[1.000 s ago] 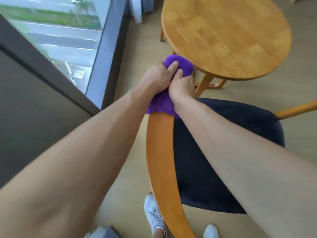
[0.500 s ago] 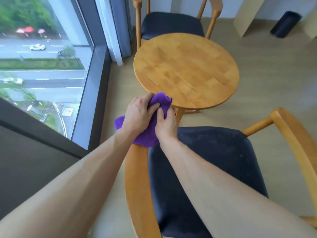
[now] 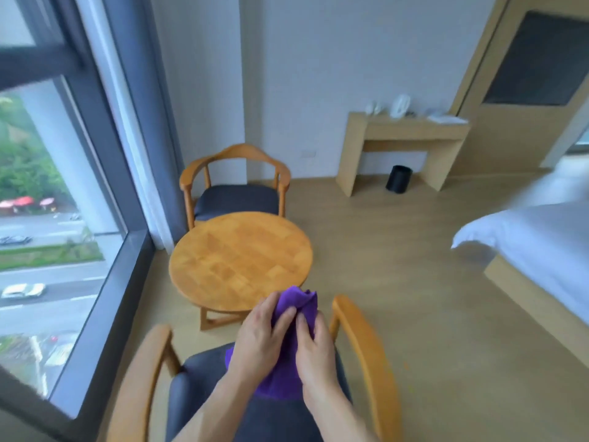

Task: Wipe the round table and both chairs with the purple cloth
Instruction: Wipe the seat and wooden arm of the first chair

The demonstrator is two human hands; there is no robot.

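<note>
both hands, left hand [image 3: 261, 342] and right hand [image 3: 314, 349], grasp bunched cloth [image 3: 299, 303] above near chair [image 3: 366, 346], short of table [image 3: 239, 260]. risk: wadded cloth wipes poorly, skips far chair [image 3: 236, 173].

Both hands lifted purple cloth [image 3: 288, 342] off armrest [image 3: 143, 378], above seat.

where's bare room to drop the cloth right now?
The round table top is bare across, rim to rim. The far chair seat beyond it shows bare too. The near chair is crowded: both hands, left and right, hold the purple cloth between its armrests.
</note>
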